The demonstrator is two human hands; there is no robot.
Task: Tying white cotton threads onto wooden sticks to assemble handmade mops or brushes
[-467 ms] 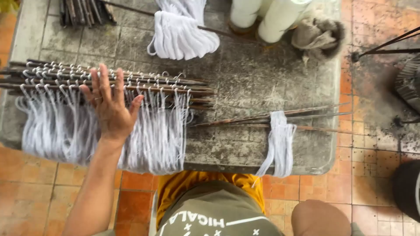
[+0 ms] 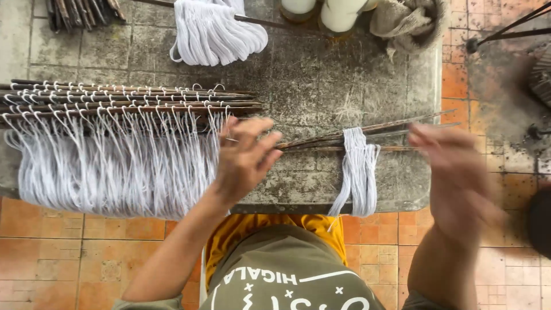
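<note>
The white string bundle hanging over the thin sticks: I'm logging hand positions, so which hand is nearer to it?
Right, narrowly. The blurred right hand is just right of the white string bundle, near the stick tips. The left hand is farther to its left, at the sticks' other end.

On the far left of the grey stone slab [image 2: 321, 74] we see a stack of dark rods [image 2: 115, 99] strung with white string loops [image 2: 115, 166] that hang over the near edge. Another bundle of dark sticks [image 2: 80, 11] lies at the far left corner. At the far middle a thick hank of white cord [image 2: 212, 31] drapes over a thin rod. To its right stand two pale cylinders [image 2: 321, 10], just beside a crumpled beige cloth [image 2: 407, 20]. Orange floor tiles [image 2: 74, 252] surround the slab.
</note>
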